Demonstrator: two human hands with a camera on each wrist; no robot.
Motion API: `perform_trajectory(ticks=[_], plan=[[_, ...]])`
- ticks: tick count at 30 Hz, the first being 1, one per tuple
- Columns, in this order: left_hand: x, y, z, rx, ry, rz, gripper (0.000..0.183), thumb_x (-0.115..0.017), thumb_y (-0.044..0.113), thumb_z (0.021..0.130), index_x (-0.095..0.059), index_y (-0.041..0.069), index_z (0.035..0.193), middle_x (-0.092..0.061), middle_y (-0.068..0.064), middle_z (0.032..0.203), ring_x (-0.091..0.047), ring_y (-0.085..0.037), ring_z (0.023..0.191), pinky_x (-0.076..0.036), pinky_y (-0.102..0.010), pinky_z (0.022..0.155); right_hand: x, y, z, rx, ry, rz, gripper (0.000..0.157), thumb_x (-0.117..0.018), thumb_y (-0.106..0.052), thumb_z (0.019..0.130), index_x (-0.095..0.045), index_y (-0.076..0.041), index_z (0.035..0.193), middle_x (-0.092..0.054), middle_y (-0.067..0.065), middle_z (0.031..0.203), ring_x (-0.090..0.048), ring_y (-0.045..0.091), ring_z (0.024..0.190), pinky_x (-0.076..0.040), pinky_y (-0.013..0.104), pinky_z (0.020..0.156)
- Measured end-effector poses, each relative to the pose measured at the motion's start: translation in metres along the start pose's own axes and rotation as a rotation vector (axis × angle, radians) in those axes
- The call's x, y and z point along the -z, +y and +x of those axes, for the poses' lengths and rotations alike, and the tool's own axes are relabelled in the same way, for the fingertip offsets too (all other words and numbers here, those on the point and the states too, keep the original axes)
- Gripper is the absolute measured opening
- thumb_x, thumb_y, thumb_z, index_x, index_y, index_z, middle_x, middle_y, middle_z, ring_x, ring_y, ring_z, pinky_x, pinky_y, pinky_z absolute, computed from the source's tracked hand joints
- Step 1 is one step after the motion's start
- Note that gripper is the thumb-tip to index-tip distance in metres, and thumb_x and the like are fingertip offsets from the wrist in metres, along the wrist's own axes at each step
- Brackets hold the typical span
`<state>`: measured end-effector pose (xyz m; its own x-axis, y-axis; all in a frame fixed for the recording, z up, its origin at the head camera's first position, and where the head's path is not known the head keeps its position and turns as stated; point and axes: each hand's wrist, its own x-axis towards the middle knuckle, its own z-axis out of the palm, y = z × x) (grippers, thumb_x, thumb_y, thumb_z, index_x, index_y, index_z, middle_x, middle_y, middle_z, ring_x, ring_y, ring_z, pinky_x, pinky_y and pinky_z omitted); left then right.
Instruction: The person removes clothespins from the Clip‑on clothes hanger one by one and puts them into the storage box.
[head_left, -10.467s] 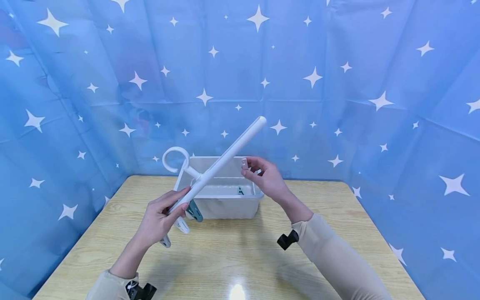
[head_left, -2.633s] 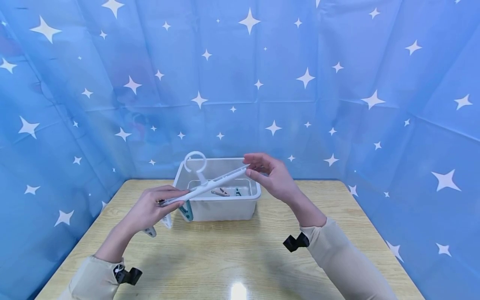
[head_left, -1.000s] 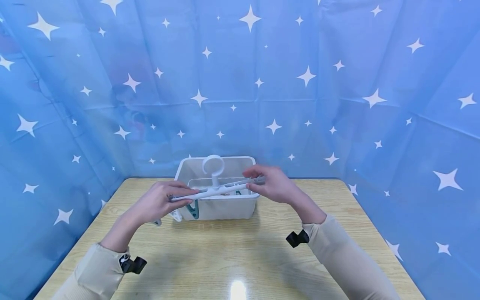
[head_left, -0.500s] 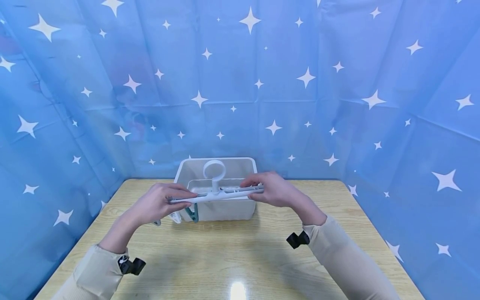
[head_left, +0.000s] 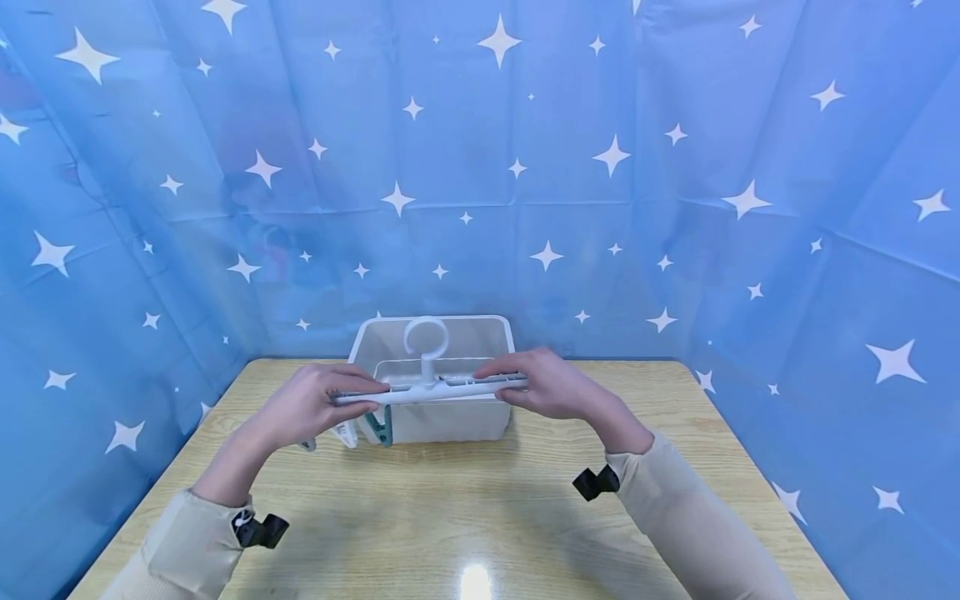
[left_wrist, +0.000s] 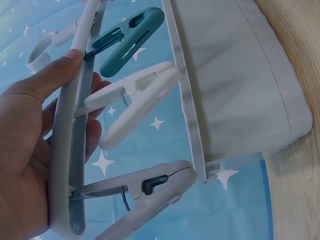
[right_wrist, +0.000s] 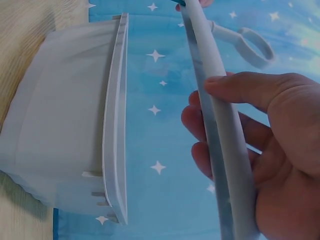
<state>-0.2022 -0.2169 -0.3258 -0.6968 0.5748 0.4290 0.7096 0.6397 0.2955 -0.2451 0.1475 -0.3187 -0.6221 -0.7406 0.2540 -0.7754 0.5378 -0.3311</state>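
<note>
A white clip hanger with a round hook is held level above the front rim of a white bin. My left hand grips its left end, thumb on the near side and fingers behind, as the left wrist view shows. My right hand grips the right end in the same manner. From the left half hang a teal clothespin, a white clothespin and a greyish-white clothespin. In the right wrist view, no clothespin hangs along the bar by the right hand.
The bin stands near the back of a wooden table. Its floor is mostly hidden behind the hanger and hands. A blue star-patterned curtain encloses the back and sides.
Earlier the right hand pinched a small clip by the bin while the left hand held the hanger slanted. Now both hands grip the hanger, which has levelled and lowered; this last half second shows little movement.
</note>
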Motion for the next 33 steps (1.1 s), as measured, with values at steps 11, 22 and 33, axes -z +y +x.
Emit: perform_trajectory(ticks=[11, 22, 33], plan=[[0.002, 0.007, 0.002, -0.048, 0.102, 0.099, 0.027, -0.083, 0.025, 0.082, -0.079, 0.023, 0.109, -0.074, 0.005, 0.105, -0.061, 0.003, 0.070, -0.047, -0.018, 0.058, -0.001, 0.002, -0.004, 0.061, 0.077, -0.002, 0.035, -0.068, -0.015, 0.095, -0.068, -0.023, 0.129, -0.070, 0.000, 0.126, -0.068, 0.017, 0.107, -0.054, 0.034, 0.085], [0.007, 0.004, 0.003, -0.167, 0.246, 0.140, 0.028, -0.086, 0.010, 0.076, -0.080, 0.016, 0.103, -0.073, 0.002, 0.104, -0.067, -0.014, 0.093, -0.051, -0.020, 0.069, -0.001, 0.004, -0.012, 0.018, 0.100, 0.025, 0.036, -0.067, -0.017, 0.096, -0.067, -0.024, 0.131, -0.070, -0.001, 0.125, -0.064, 0.012, 0.098, -0.052, 0.029, 0.079], [0.009, 0.004, 0.004, -0.231, 0.328, 0.135, 0.038, -0.086, -0.001, 0.069, -0.080, 0.015, 0.103, -0.071, 0.001, 0.103, -0.061, -0.016, 0.095, -0.040, -0.016, 0.075, -0.003, 0.007, -0.021, -0.070, 0.107, 0.087, 0.037, -0.065, -0.019, 0.098, -0.064, -0.026, 0.135, -0.067, -0.001, 0.131, -0.063, 0.020, 0.119, -0.055, 0.041, 0.094]])
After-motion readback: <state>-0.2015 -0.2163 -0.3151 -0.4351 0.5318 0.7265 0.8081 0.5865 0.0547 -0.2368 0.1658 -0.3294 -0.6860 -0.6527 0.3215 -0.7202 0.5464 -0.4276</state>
